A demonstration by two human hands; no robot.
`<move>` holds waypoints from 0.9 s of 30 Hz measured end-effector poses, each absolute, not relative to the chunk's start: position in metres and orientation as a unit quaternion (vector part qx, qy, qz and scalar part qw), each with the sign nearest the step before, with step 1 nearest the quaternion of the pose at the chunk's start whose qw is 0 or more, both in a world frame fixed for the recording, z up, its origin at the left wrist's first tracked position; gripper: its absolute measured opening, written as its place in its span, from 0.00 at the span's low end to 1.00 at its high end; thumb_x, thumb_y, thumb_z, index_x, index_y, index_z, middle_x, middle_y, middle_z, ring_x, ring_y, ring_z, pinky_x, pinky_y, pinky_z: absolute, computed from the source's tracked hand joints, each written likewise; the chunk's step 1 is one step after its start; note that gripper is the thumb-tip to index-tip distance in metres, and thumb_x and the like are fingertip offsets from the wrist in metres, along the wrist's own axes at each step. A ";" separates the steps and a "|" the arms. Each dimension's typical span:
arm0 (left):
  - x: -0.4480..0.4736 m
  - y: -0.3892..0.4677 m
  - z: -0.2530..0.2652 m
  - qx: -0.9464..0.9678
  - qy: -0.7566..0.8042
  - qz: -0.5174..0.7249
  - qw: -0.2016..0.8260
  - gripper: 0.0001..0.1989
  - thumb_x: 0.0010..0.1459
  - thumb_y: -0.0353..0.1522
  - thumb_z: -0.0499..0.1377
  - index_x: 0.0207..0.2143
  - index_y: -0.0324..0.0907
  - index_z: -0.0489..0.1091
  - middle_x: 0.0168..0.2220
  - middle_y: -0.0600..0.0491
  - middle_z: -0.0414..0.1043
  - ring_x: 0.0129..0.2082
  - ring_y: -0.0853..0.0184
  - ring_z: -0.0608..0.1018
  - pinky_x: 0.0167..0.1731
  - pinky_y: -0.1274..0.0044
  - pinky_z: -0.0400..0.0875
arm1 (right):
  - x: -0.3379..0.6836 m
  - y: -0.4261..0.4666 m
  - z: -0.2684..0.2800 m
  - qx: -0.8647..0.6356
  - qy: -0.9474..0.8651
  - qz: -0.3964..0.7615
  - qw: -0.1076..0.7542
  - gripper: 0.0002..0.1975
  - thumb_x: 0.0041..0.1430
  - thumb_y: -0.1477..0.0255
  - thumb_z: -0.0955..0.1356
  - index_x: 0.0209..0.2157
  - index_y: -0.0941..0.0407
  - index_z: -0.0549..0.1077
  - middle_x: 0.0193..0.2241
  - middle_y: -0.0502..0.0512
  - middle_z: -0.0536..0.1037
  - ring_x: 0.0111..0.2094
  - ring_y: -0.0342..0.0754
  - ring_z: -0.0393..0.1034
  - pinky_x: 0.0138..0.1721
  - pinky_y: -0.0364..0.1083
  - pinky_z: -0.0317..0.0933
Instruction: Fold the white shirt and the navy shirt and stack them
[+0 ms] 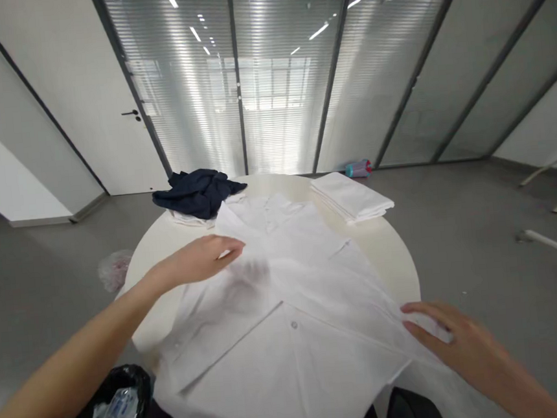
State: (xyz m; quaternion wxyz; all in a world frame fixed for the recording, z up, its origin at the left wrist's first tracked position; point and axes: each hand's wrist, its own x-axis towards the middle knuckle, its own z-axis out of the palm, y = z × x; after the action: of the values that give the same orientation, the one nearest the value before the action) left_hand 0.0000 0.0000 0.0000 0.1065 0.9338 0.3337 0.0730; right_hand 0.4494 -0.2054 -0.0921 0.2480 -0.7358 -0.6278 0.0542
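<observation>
White shirt (308, 271), spread over the middle of the round counter (394, 257), running from near the far edge to past the near edge, where the lower part hangs off. Small round button (294, 324) on the centerline, nearer the near edge; diagonal folds or edges to both sides of it.

Left hand (209, 255): over the shirt's left side, fingers loosely bent, tips close to the thumb, no cloth seen in it; shadow below on the fabric. Right hand (458, 333): at the shirt's right side, beyond the counter's near right edge, thumb and fingers apart, white cloth behind and around; can't tell if it has hold of any.

Handling, judged: light, limp, thin cloth; creases easily, won't tear under normal handling, likely to slide on the smooth top, overhang may drag it. Best hold: flat pinches at side edges or shoulder seams, both sides level; avoid tugging the button.

Also there: navy cloth (199, 193) on more pale cloth at far left edge, folded white stack (350, 196) at far right edge.
</observation>
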 end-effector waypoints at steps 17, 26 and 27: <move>0.038 0.131 -0.111 0.898 0.397 0.192 -0.008 0.17 0.64 0.37 0.50 0.46 0.39 0.74 0.46 0.44 0.75 0.50 0.57 0.74 0.56 0.66 0.64 | 0.377 -0.129 -0.080 -0.652 -0.738 0.027 0.169 0.21 0.70 0.66 0.57 0.56 0.57 0.72 0.49 0.62 0.77 0.50 0.56 0.72 0.53 0.56 0.65; 0.024 0.160 -0.093 0.891 0.414 0.160 -0.101 0.18 0.64 0.40 0.51 0.37 0.40 0.77 0.46 0.41 0.75 0.54 0.48 0.67 0.53 0.57 0.57 | 0.444 -0.188 -0.075 -0.780 -0.600 0.079 0.159 0.17 0.61 0.56 0.64 0.32 0.54 0.77 0.33 0.57 0.79 0.34 0.52 0.74 0.38 0.49 0.65; 0.020 0.165 -0.091 0.890 0.416 0.158 -0.093 0.19 0.63 0.42 0.52 0.36 0.41 0.78 0.46 0.41 0.76 0.54 0.47 0.67 0.53 0.58 0.57 | 0.447 -0.194 -0.076 -0.780 -0.594 0.098 0.169 0.18 0.61 0.55 0.64 0.31 0.54 0.77 0.32 0.56 0.79 0.33 0.52 0.74 0.37 0.48 0.64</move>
State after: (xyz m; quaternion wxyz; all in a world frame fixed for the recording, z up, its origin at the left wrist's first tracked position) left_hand 0.0202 0.1651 -0.0911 -0.0933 0.8905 0.4163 0.1581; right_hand 0.4472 -0.1936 -0.0758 0.1693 -0.7804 -0.5939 0.0980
